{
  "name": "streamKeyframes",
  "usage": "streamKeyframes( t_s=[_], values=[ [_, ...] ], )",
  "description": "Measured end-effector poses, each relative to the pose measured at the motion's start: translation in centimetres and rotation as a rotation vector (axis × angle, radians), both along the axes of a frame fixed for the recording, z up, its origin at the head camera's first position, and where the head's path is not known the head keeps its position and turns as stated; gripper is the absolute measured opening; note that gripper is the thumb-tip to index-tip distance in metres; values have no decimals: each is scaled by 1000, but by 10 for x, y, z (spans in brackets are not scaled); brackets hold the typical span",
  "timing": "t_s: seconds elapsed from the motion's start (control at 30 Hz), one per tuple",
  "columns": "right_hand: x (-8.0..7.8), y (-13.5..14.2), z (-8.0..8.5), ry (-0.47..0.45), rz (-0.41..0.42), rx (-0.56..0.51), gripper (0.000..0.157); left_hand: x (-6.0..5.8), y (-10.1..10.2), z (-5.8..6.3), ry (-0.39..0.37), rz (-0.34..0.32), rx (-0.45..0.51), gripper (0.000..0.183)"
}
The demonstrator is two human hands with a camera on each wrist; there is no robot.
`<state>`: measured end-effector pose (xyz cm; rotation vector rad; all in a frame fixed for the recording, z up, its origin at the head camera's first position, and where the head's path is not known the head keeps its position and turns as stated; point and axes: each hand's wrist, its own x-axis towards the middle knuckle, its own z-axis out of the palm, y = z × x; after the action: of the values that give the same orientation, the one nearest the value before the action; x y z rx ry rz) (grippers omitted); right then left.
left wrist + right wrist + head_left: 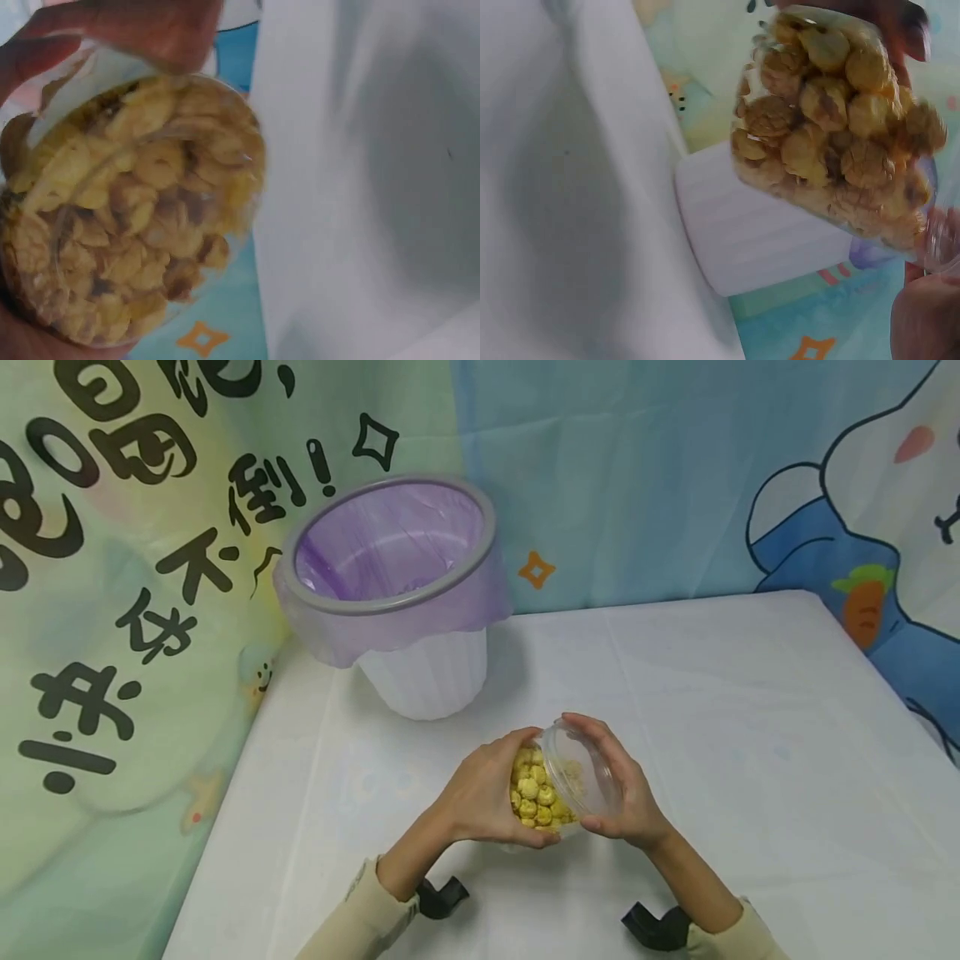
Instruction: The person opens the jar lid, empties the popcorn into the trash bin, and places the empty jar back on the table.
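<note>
A clear plastic jar (531, 793) full of yellow popcorn balls is tilted above the table, its mouth facing right. My left hand (476, 797) grips it, thumb and fingers on opposite sides. In my right hand (633, 802) is a round clear lid (596, 777), pinched by its rim between thumb and fingers. The lid stands at an angle beside the jar's mouth; whether their edges touch, I cannot tell. The left wrist view shows popcorn through the jar's base (142, 225). In the right wrist view, popcorn (922, 127) bulges at the mouth.
A white bin (427, 677) with a grey rim and purple liner (390, 547) stands at the back left of the white-covered table (712, 710). Printed cloth (637, 485) hangs behind and to the left. Black wrist mounts (442, 897) sit at both sleeves.
</note>
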<state>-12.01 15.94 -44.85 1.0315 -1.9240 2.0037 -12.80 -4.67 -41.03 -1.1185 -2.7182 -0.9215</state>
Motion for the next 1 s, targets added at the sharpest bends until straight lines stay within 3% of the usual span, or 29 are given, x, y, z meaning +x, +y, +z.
streamKeyframes(
  t_s=[0.17, 0.3, 0.4, 0.57, 0.73, 0.87, 1.0],
  values=[
    [-7, 3, 5, 53, 98, 15, 97, 0, -3, 8, -73, -37, 0, 106],
    [-13, 5, 10, 83, 183, 43, 101, -2, -9, 17, -85, -64, -32, 107],
    [-15, 6, 14, 108, 192, 96, 104, -4, -12, 19, -82, -73, -39, 108],
    [-15, 7, 23, 113, 105, 230, 110, -5, -15, 17, -39, -43, -3, 109],
    [-12, 2, 23, 62, -91, 314, 121, -10, -18, 14, 118, 39, -22, 109],
    [-10, -5, 21, 14, -189, 335, 117, -15, -18, 11, 243, 87, -36, 109],
    [-6, -8, 19, -65, -210, 348, 108, -16, -17, 6, 280, 105, -31, 109]
  ],
)
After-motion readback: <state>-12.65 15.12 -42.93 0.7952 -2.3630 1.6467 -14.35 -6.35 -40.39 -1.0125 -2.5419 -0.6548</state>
